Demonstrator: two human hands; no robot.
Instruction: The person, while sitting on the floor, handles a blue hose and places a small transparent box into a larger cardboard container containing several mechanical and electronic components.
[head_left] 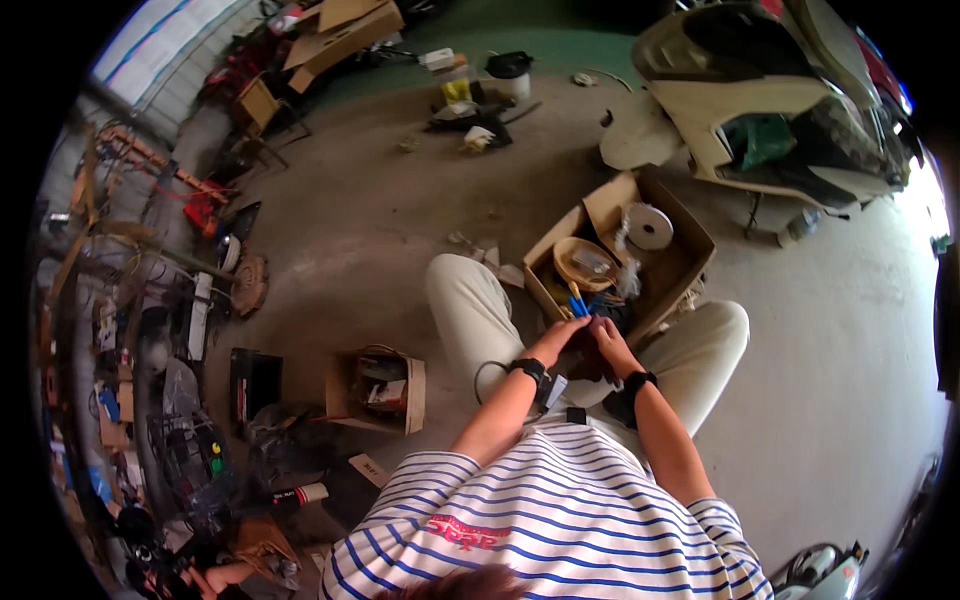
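Observation:
My left hand [560, 340] and my right hand [613, 346] meet between my knees, at the near edge of a cardboard box [688, 228]. The fingers of both hands are closed. Out of the top of my left hand stick two blue prongs, like the handles of a hand tool [578, 304], with a yellow part near them. Its exact kind is too small to tell. A dark reddish thing [598, 328] shows by my right fingers, partly covered. The box holds a round tan basket [580, 262], a white spool [650, 228] and clear plastic wrapping [629, 280].
A smaller cardboard box [414, 395] with packages stands left of my knee. Clutter and a clear-wrapped dark item [185, 440] line the left wall. A pale scooter [700, 110] stands at the far right, with a plastic bottle [800, 228] beside it. A white bucket [519, 88] stands farther off.

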